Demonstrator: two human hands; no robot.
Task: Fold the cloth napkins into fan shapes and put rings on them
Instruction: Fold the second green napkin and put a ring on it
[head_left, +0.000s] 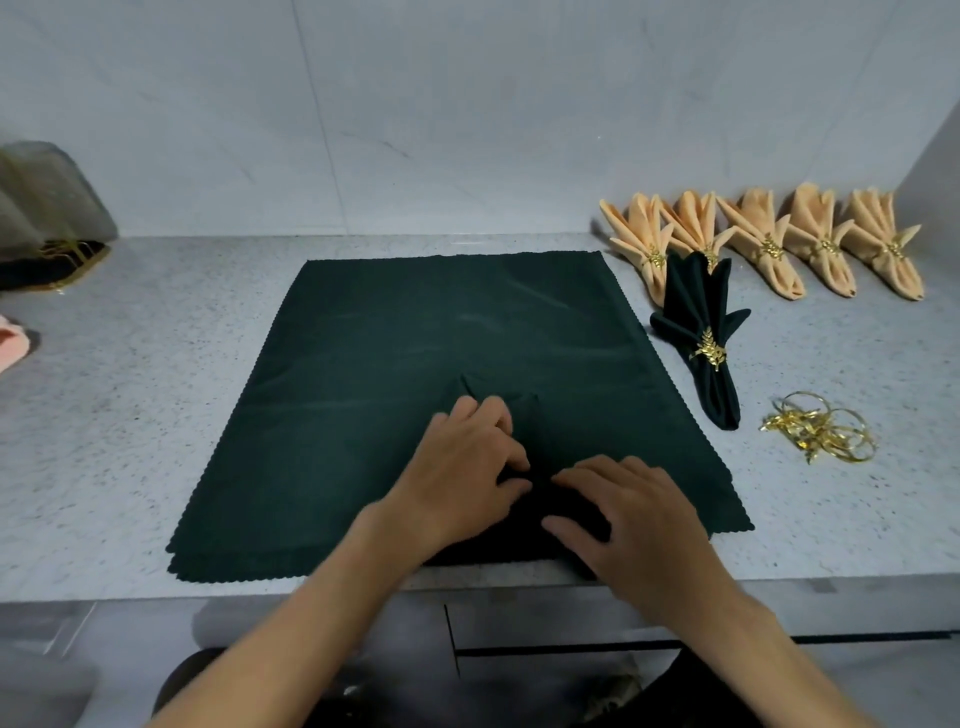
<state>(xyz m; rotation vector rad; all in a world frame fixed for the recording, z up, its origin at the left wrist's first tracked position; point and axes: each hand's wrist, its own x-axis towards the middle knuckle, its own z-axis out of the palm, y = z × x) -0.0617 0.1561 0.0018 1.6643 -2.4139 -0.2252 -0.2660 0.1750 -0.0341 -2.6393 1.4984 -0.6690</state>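
Count: five peach cloth napkins already folded into fans (769, 244), each with a gold ring, lined up in a row at the back right of the counter. One dark green folded fan napkin with a gold leaf ring (701, 338) lies just in front of that row, its top touching or overlapping the second peach one. A loose pile of gold wire rings with leaf ornaments (821, 434) sits near the green fan's tip, to its right; exact ring count can't be told.

One flat dark green square cloth napkin with scalloped edges (415, 338) is spread at the counter's centre, near edge at the counter's front lip. Left hand (462, 478) pinches a raised fold of that cloth near its front middle, fingers curled around the pleat. Right hand (634, 519) rests on the cloth just beside it, fingers bent; whether it grips fabric can't be told.

Surface: speckled grey stone counter (156, 415). Behind it, a pale grey panelled wall (415, 104). Far left: a translucent bag over dark items with gold wire (47, 218), and a bit of pink cloth (13, 345) at the edge.
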